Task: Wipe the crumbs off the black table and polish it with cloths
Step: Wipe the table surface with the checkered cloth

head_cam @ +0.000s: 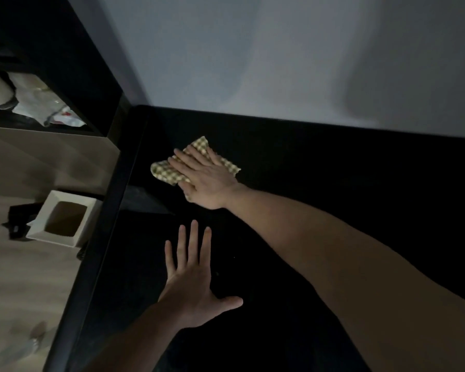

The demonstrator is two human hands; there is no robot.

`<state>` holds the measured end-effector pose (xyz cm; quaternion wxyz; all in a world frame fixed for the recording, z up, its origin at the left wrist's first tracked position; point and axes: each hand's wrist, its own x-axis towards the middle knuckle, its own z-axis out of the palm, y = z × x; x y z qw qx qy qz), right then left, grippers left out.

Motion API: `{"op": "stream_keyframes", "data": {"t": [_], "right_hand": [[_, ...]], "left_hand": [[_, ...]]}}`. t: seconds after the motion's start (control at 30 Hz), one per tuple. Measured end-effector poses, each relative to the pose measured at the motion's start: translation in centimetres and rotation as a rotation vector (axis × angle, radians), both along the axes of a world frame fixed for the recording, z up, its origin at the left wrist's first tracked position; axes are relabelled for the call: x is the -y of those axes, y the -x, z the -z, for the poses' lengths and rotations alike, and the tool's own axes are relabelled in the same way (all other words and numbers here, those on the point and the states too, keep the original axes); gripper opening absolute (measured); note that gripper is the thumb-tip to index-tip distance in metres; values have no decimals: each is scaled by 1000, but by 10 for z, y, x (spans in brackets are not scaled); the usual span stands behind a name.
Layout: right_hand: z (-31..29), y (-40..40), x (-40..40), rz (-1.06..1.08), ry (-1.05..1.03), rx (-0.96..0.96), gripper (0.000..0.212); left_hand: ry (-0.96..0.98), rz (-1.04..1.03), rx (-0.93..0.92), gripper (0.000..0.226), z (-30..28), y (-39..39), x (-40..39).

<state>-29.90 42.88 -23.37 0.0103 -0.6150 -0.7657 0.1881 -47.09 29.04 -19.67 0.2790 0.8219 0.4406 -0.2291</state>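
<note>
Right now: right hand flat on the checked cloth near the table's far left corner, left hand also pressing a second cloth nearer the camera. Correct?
One error. The left hand has no cloth: in the head view it lies flat, fingers spread, on the bare black table. The rest holds: the right hand presses flat on the checked cloth near the far left corner.

Counts: 1 black table (306, 162). 1 checked cloth (169, 173), far left part of table. 2 hands: right hand (204, 178) flat on the cloth, left hand (191, 280) flat on the table, nearer. 1 white square bin (62, 218) on the floor, left of table. 1 dark object (19, 218) just left of the bin, can't tell what. 1 dark shelf unit (73, 76) far left; contents blurred, not countable. A few pale specks on the table near the left hand, too small to count.
</note>
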Motion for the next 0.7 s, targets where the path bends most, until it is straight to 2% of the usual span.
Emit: {"op": "stream_keyframes", "data": {"t": [0.1,0.23,0.37,0.43,0.53,0.63,0.7], "right_hand": [[5,-41,-8,140,-65,62,63],[6,-104,13,346,-24,78,63],[5,-99,74,467,-21,83,64],[2,-71,131,349,-23,56,68],[-5,-39,242,30,-16,-19,70],[-5,-43,328,-143,-13,56,72],[-4,-57,345,-247,-11,102,74]], "left_hand": [[-2,-8,9,149,-1,0,2],[-36,-24,-4,151,-2,-1,5],[-31,-49,-53,154,-5,-7,5],[-10,-50,-90,154,-9,-9,5],[28,-73,-148,156,-17,-16,5],[60,-90,-229,161,-23,-26,4],[69,-109,-266,161,-24,-31,3]]}}
